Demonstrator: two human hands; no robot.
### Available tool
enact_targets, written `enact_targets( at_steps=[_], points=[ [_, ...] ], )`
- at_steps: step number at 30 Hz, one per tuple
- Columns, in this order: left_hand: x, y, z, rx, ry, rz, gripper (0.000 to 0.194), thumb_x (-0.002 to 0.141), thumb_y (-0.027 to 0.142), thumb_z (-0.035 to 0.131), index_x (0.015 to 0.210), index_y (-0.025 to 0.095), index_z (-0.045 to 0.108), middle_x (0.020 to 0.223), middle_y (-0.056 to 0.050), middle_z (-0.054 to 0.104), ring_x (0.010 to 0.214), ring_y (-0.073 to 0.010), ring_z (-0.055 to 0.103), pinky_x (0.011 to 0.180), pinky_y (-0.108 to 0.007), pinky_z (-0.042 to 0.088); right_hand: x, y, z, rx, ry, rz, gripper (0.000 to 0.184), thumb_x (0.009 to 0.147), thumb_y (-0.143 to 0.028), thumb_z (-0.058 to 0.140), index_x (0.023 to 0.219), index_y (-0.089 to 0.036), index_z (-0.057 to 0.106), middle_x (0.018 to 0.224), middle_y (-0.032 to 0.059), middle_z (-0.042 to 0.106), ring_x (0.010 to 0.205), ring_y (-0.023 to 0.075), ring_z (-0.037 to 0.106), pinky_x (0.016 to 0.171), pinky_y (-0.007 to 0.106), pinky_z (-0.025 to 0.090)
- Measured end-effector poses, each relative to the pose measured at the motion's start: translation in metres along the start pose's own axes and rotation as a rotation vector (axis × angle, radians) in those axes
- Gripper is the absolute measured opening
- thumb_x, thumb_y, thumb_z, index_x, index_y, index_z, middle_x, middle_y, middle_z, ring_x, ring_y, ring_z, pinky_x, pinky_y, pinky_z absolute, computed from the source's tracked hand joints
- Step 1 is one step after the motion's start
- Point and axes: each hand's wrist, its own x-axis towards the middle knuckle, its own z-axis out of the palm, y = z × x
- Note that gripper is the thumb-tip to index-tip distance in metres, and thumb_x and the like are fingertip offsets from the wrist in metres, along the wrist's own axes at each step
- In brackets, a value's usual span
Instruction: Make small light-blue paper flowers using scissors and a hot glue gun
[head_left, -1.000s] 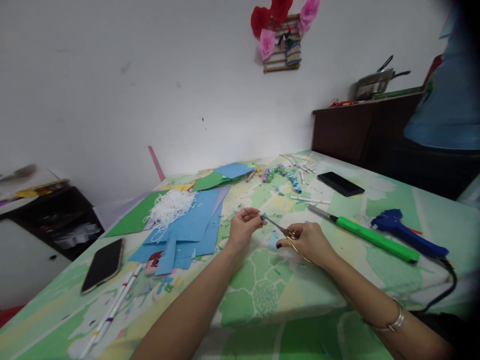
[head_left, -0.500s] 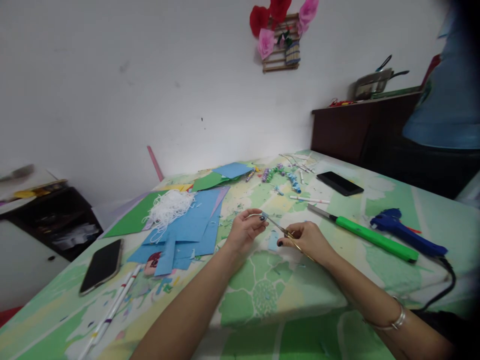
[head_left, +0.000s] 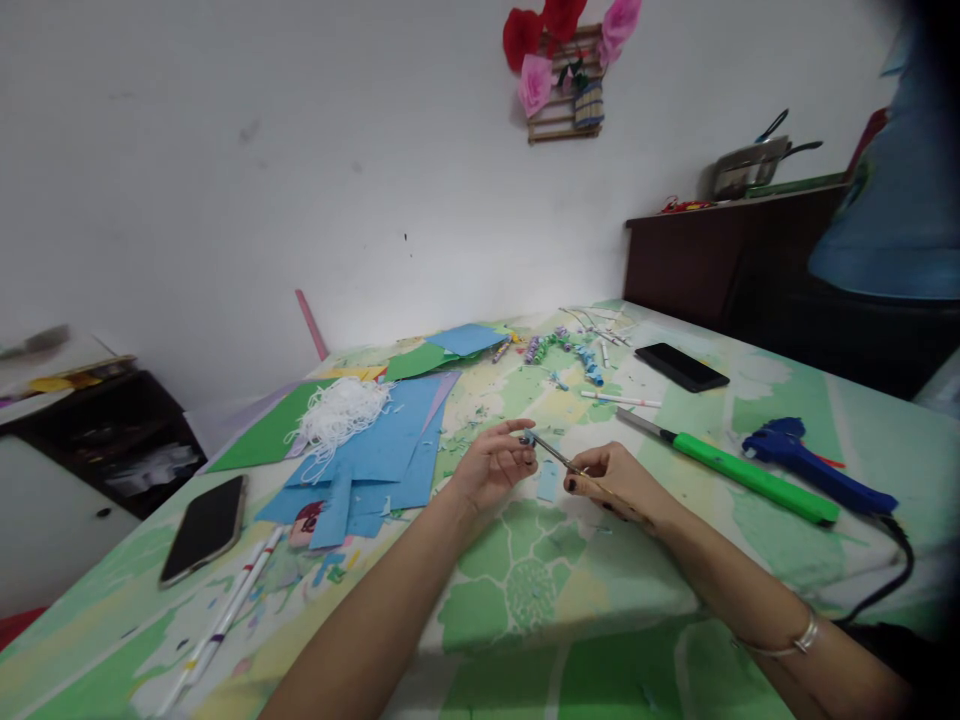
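Observation:
My right hand (head_left: 619, 487) is closed around slim gold-handled scissors (head_left: 559, 456), their silver blades pointing up and left toward my other hand. Between thumb and fingertip, my left hand (head_left: 495, 462) pinches a small blue paper piece (head_left: 529, 437), right at the tip of the blades. Whether the blades grip or cut the piece is too small to tell. Under the scissors, a pale blue paper strip (head_left: 548, 482) lies on the patterned tablecloth (head_left: 536, 590).
At left lie blue paper sheets (head_left: 420, 450), a heap of white string (head_left: 341, 415), a phone (head_left: 204, 528) and white sticks (head_left: 232, 600). To the right are a green-handled cutter (head_left: 750, 475), a blue glue gun (head_left: 817, 465) and another phone (head_left: 681, 366). Curled paper coils (head_left: 589, 365) lie behind.
My right hand has turned a little, and the scissors' handles now lie lower along the palm. The fingers of my left hand have shifted slightly around the blue piece.

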Motion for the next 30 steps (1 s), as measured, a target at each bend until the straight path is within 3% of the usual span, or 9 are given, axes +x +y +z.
enact_targets(
  at_steps=[4,12,18,30],
  points=[
    [0.001,-0.001,0.000,0.048,0.021,0.032,0.036,0.057,0.006,0.064,0.092,0.011,0.056,0.062,-0.001,0.056,0.051,-0.0073,0.051,0.057,-0.023,0.040,-0.003,-0.003,0.000,0.052,-0.032,0.033,0.034,0.065,-0.047,0.060,0.061,-0.014,0.055,0.035,-0.0067,0.036,0.029,0.0036,0.023,0.031,0.019,0.014],
    [0.002,-0.004,0.000,0.113,0.059,0.195,0.034,0.054,0.006,0.067,0.086,0.012,0.055,0.065,-0.001,0.058,0.052,-0.0075,0.052,0.056,-0.023,0.038,0.004,0.004,0.001,-0.062,0.053,-0.029,0.035,0.059,-0.045,0.067,0.060,-0.011,0.060,0.041,-0.0055,0.035,0.039,0.0043,0.025,0.037,0.020,0.013],
    [0.003,-0.005,-0.002,0.132,0.061,0.221,0.033,0.054,0.006,0.068,0.084,0.012,0.056,0.064,0.000,0.059,0.055,-0.0091,0.054,0.057,-0.024,0.040,0.004,0.007,0.000,-0.053,0.028,-0.051,0.036,0.058,-0.046,0.067,0.059,-0.011,0.059,0.044,-0.0049,0.034,0.043,0.0055,0.025,0.040,0.021,0.014],
    [0.002,-0.004,0.000,0.151,0.078,0.219,0.032,0.055,0.008,0.069,0.083,0.012,0.056,0.064,-0.001,0.060,0.054,-0.0103,0.056,0.060,-0.026,0.042,0.005,0.008,0.000,-0.178,0.105,-0.102,0.038,0.060,-0.049,0.065,0.060,-0.011,0.062,0.046,-0.0034,0.037,0.047,0.0071,0.028,0.041,0.021,0.018]
  ],
)
